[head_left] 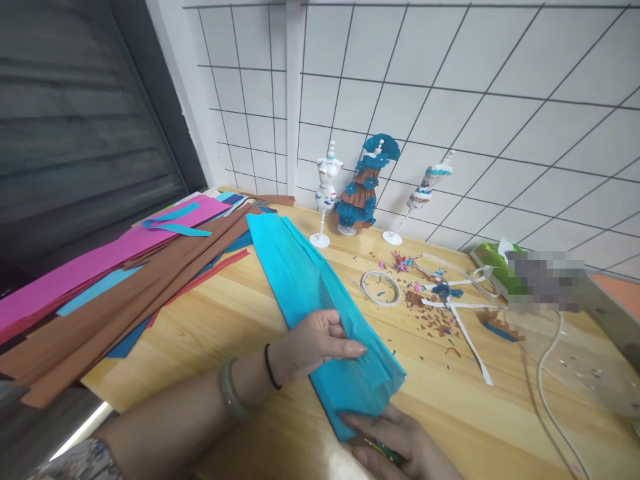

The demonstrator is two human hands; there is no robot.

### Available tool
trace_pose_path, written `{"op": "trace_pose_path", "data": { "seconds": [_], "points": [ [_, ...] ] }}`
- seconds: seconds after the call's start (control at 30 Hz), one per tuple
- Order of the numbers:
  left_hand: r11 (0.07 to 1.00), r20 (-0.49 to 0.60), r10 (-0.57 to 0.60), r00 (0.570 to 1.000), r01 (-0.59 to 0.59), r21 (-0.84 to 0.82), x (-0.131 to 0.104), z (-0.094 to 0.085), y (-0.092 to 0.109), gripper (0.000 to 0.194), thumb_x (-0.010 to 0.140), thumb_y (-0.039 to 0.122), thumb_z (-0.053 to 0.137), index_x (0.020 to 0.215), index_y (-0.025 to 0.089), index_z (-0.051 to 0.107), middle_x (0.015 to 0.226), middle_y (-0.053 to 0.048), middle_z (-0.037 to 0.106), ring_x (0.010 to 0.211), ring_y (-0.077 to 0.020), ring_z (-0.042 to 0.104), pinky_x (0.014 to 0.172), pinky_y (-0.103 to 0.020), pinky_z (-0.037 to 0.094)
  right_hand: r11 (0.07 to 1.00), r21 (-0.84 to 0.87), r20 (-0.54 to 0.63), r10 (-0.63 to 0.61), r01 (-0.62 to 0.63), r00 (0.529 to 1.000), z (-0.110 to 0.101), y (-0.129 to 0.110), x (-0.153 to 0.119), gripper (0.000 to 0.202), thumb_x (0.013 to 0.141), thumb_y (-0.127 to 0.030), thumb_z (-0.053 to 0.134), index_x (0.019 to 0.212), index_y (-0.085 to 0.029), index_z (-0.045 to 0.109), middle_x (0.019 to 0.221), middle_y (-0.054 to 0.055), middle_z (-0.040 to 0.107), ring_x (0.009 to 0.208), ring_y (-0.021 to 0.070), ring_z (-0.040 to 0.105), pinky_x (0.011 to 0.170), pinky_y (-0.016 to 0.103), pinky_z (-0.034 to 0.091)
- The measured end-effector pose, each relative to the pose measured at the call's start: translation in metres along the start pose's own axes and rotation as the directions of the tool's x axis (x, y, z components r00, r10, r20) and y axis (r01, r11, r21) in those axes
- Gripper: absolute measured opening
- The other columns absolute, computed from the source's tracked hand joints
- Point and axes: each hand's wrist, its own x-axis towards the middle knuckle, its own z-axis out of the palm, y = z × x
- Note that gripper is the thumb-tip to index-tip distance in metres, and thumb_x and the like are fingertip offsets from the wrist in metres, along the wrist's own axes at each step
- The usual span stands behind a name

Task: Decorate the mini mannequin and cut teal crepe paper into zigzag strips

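Observation:
A long folded strip of turquoise crepe paper lies slantwise across the table in front of me. My left hand rests over its middle, with thumb and curled fingers closed on an upper layer near the right edge. At the paper's near end is my right hand, its fingers against the bottom corner. Within that hand a slim tool with green on it shows in part; the rest is hidden by the fingers and the paper.
Brown paper strips and a magenta sheet are piled left. Behind stand two white dress forms and a blue-and-brown paper-dressed form. To the right are a tape roll, paper scraps, a cable and a tissue pack.

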Motion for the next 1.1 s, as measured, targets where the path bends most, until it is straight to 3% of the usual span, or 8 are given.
{"op": "trace_pose_path", "data": {
  "seconds": [0.1,0.2,0.37,0.47,0.7,0.87,1.0,1.1],
  "points": [
    [0.999,0.029,0.029,0.999,-0.03,0.028,-0.002,-0.002,0.003,0.035,0.057,0.023,0.08,0.086,0.012,0.067,0.081,-0.007,0.071,0.075,-0.0173,0.066,0.074,-0.03,0.051,0.992,-0.108,-0.03,0.054,-0.057,0.998,0.002,0.003,0.002,0.036,0.089,-0.038,0.044,0.113,-0.022,0.065,0.108,0.011,0.067,0.098,0.0246,0.061,0.086,0.03,0.046],
    [0.994,0.036,0.058,0.998,-0.061,0.094,-0.005,-0.002,0.006,0.033,0.058,0.024,0.08,0.085,0.013,0.066,0.079,-0.005,0.071,0.074,-0.0165,0.066,0.072,-0.029,0.052,0.986,-0.132,-0.175,0.075,-0.099,0.982,0.003,0.007,0.003,0.036,0.089,-0.041,0.043,0.107,-0.021,0.067,0.109,0.012,0.067,0.099,0.0262,0.061,0.086,0.03,0.047],
    [0.967,0.115,0.121,0.986,-0.144,0.211,-0.011,0.001,0.004,0.033,0.066,0.029,0.074,0.092,0.012,0.065,0.09,-0.009,0.071,0.086,-0.0206,0.065,0.08,-0.033,0.051,0.98,-0.129,-0.474,0.073,-0.151,0.877,-0.005,0.02,-0.001,0.038,0.087,-0.045,0.044,0.109,-0.022,0.065,0.113,0.011,0.065,0.103,0.0284,0.058,0.09,0.034,0.045],
    [0.955,0.111,0.145,0.983,-0.168,0.245,-0.009,-0.001,-0.007,0.036,0.068,0.03,0.072,0.098,0.012,0.062,0.099,-0.01,0.069,0.094,-0.0227,0.064,0.085,-0.035,0.049,0.942,-0.22,-0.555,0.094,-0.254,0.827,-0.017,0.03,-0.005,0.04,0.086,-0.043,0.044,0.117,-0.021,0.059,0.123,0.011,0.06,0.113,0.0288,0.054,0.094,0.035,0.043],
    [0.976,0.037,-0.019,0.999,0.011,0.216,0.0,-0.006,-0.028,0.047,0.059,0.031,0.079,0.098,0.011,0.061,0.092,-0.011,0.07,0.085,-0.0215,0.066,0.076,-0.032,0.05,0.781,-0.47,-0.588,0.072,-0.412,0.806,-0.032,0.048,-0.011,0.043,0.086,-0.034,0.044,0.127,-0.024,0.052,0.129,0.008,0.056,0.11,0.0295,0.057,0.084,0.036,0.052],
    [0.982,0.038,-0.184,0.982,0.181,0.055,-0.001,-0.004,-0.017,0.038,0.068,0.033,0.072,0.098,0.012,0.062,0.099,-0.013,0.067,0.083,-0.0196,0.066,0.068,-0.029,0.052,0.75,-0.536,-0.51,0.077,-0.387,0.856,-0.036,0.045,-0.011,0.04,0.086,-0.028,0.044,0.125,-0.024,0.054,0.13,0.008,0.055,0.106,0.0323,0.06,0.084,0.041,0.053],
    [0.979,-0.093,-0.182,0.979,0.172,-0.111,0.005,-0.009,-0.007,0.03,0.078,0.04,0.06,0.092,0.013,0.061,0.087,-0.009,0.069,0.069,-0.0148,0.065,0.051,-0.022,0.052,0.748,-0.556,-0.468,0.079,-0.362,0.88,-0.038,0.045,-0.013,0.04,0.088,-0.026,0.041,0.126,-0.027,0.053,0.129,0.006,0.056,0.102,0.0296,0.062,0.079,0.038,0.055],
    [0.977,-0.186,-0.161,0.969,0.129,-0.173,0.01,-0.014,-0.004,0.019,0.079,0.031,0.061,0.083,0.013,0.06,0.07,-0.002,0.066,0.055,-0.0092,0.06,0.043,-0.017,0.048,0.746,-0.579,-0.461,0.032,-0.328,0.887,-0.039,0.051,-0.015,0.044,0.089,-0.025,0.041,0.132,-0.027,0.046,0.138,0.004,0.046,0.108,0.0272,0.059,0.086,0.036,0.052]
  ]
}}
